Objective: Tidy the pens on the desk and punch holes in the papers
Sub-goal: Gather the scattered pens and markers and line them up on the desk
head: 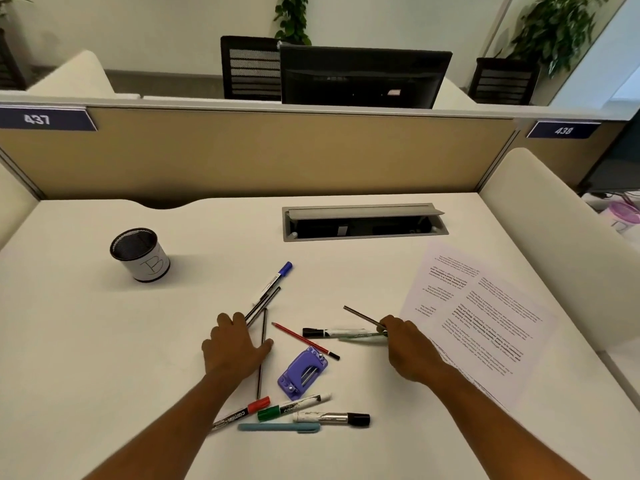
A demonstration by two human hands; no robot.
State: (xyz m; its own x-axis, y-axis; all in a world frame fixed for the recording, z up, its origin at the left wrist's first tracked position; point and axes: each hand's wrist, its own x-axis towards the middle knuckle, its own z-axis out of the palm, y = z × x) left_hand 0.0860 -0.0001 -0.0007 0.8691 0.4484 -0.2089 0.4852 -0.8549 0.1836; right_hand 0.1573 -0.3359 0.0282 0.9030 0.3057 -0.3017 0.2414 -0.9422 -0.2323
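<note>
The purple hole punch (302, 372) lay near the middle of the white desk (104, 341), and everything else is placed from it. Up and to its left, the left hand (232, 344) rested palm-down with fingers spread and fairly straight, covering the near ends of two dark pencils (265, 303); whether it gripped them could not be told. A blue-capped pen (275, 280) lay just beyond those pencils, and a thin dark pencil (262, 355) ran alongside the thumb. Up and to the punch's right, the right hand (410, 344) held a dark pencil (362, 316) and a pale green pen (360, 337) pinched in its curled fingers. Between that hand and the punch lay a black-capped marker (332, 332) and a red pencil (304, 341). Below the punch sat a red-capped marker (242, 414), a green-capped marker (294, 407), another black-capped marker (332, 418) and a teal pen (280, 427). The printed papers (485, 320) lay to the right, and the mesh pen cup (140, 254) stood far to the upper left.
</note>
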